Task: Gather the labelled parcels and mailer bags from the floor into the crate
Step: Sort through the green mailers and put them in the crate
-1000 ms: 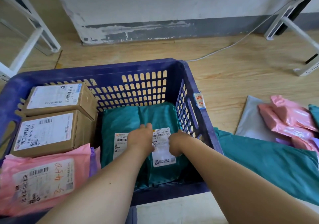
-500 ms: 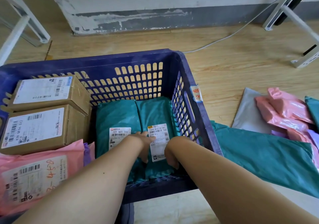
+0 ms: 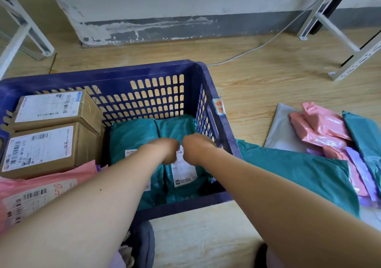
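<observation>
Teal plastic: left teal bag [image 3: 132, 135] and right teal bag [image 3: 175, 126], flat and side by side in the right half of the blue crate [image 3: 144, 71] at frame centre, long axes running from lower to upper frame, white labels toward the lower ends. Left hand [image 3: 162, 150] and right hand [image 3: 195, 148] down on them, knuckles almost meeting above the right bag's label [image 3: 183, 170]; fingers hidden, so impossible to tell whether gripping or merely pressing. Upper cardboard box [image 3: 51, 106] and lower cardboard box [image 3: 41, 148] in the crate's left half, labels up; pink mailer [image 3: 31, 195] at lower left, against the lower box. On the floor at right: large teal mailer [image 3: 299, 177], long axis slanting toward lower right, beside grey mailer [image 3: 282, 129] and pink mailers [image 3: 323, 121].
</observation>
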{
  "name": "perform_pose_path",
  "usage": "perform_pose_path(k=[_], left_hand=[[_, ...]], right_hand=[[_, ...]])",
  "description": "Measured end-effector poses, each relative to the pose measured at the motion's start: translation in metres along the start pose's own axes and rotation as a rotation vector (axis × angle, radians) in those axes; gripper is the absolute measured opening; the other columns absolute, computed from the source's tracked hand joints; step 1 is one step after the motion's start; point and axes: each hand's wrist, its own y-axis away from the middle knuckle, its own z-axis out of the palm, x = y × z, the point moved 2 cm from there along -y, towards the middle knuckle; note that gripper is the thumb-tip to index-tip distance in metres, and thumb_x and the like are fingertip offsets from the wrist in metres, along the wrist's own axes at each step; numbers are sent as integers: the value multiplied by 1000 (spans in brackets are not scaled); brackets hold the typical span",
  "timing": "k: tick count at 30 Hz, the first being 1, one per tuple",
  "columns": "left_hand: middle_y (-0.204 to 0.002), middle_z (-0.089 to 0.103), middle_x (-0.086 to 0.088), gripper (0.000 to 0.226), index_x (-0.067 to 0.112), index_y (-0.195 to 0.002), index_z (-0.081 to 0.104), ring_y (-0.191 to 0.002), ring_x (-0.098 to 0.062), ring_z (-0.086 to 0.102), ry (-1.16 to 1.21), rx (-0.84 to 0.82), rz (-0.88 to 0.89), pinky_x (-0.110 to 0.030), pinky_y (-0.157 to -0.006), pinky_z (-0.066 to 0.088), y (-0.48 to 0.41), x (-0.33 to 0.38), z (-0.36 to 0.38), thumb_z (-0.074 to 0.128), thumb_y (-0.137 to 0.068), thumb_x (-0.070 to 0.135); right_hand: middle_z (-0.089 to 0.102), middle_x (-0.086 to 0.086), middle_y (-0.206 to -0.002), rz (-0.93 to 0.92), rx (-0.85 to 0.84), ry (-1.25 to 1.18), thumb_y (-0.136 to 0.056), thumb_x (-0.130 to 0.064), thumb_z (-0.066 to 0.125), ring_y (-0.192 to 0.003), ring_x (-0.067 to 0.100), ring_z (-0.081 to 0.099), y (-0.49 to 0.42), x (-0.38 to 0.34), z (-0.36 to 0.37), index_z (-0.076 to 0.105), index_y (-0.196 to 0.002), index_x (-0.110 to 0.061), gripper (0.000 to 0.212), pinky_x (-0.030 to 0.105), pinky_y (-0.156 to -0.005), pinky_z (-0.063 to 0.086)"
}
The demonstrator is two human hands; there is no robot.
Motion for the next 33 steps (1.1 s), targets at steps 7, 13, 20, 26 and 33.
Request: perform_pose_path(k=[7,13,20,26,33], left_hand=[[-113,59,0,46,15,-141,36,-87,-19,54,-109,179,46,-28,-73,48,40,17,-48,39,-95,10],[-123,59,0,38,27,-131,51,-103,-24,59,-92,406,79,-35,-82,51,78,44,-90,47,-93,22],[-117,62,5,29,24,-121,57,-101,-20,59,116,565,227,-30,-82,48,131,91,-126,54,-92,29],[-116,60,9,29,26,-118,56,-103,-17,57,281,711,301,-29,-81,45,156,148,-130,57,-90,30],[-123,59,4,35,24,-122,56,-107,-19,58,376,795,354,-34,-89,49,149,214,-113,55,-87,22]], right_hand=[[63,11,-114,-144,430,-167,-87,-6,48,-103,30,59,52,13,-50,64,-116,-10,34,33,-81,48],[68,9,-113,1,641,-291,-80,-2,49,-105,30,60,104,60,-73,67,-110,-14,37,33,-85,50],[69,3,-113,157,754,-397,-81,-4,49,-107,24,60,168,117,-94,70,-108,-18,38,28,-89,47],[69,3,-110,246,830,-417,-81,-4,49,-103,24,61,210,157,-93,71,-105,-19,36,27,-85,47],[69,4,-108,371,827,-448,-81,-5,49,-100,26,61,237,224,-76,72,-101,-19,34,30,-84,50]])
